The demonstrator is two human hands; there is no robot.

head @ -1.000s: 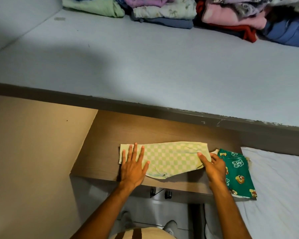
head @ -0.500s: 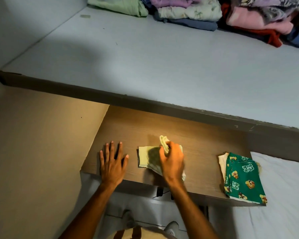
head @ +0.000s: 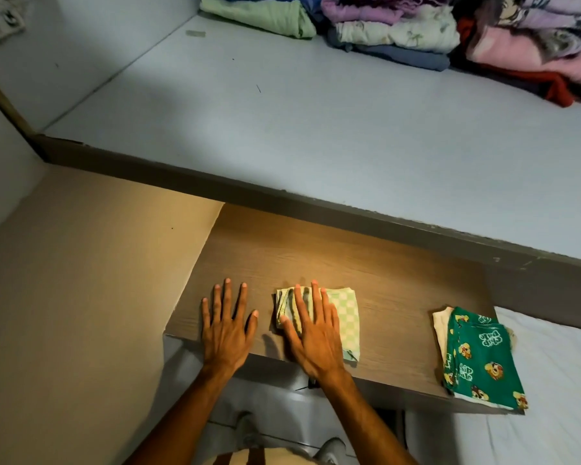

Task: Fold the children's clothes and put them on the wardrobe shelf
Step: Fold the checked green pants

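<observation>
A light green checkered garment [head: 348, 317], folded into a small square, lies on the wooden board [head: 399, 297] near its front edge. My right hand [head: 312, 333] rests flat on the garment's left part, fingers spread. My left hand [head: 227, 325] lies flat on the bare wood just to the left, fingers apart and holding nothing. A folded green cartoon-print garment [head: 480, 360] sits at the board's right end, over a cream piece. Above is the pale wardrobe shelf [head: 316, 122].
Folded clothes are stacked at the back of the shelf: a green piece [head: 265, 15], a purple and blue pile [head: 393, 31], a pink and red pile [head: 530, 58]. A white sheet [head: 557, 397] lies to the right. A beige wall panel [head: 81, 297] stands left.
The long checkered garment has been folded over from the right into a small square. My right hand went from gripping its end to pressing flat on it; my left hand shifted left off the cloth.
</observation>
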